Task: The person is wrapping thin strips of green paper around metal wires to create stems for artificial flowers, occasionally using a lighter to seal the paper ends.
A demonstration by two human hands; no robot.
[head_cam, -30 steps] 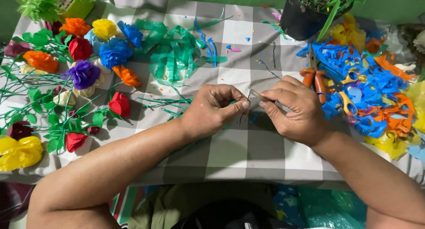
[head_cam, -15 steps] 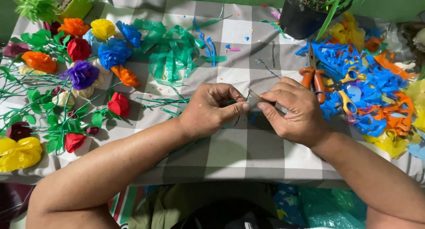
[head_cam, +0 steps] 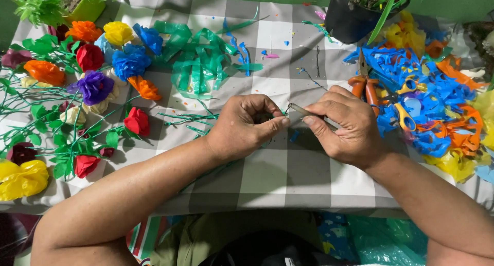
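Observation:
My left hand (head_cam: 247,127) and my right hand (head_cam: 345,124) meet over the middle of the grey-and-white checked tablecloth (head_cam: 288,178). Between the fingertips of both is a thin metal wire stem (head_cam: 298,111); each hand pinches one part of it. A green stem runs under my left wrist toward the table's front edge. What else my left fingers hold is hidden by the curled fingers.
Handmade flowers (head_cam: 92,86) in several colours with green stems lie at the left. Green plastic strips (head_cam: 200,60) lie at the back centre. Orange-handled pliers (head_cam: 363,86), yellow-handled scissors (head_cam: 404,117) and a heap of blue, orange and yellow scraps (head_cam: 437,101) lie right. A black pot (head_cam: 350,16) stands behind.
Both hands stay in the same spot. The fingers have shifted slightly along the wire; my left thumb and forefinger now press closer to my right fingertips.

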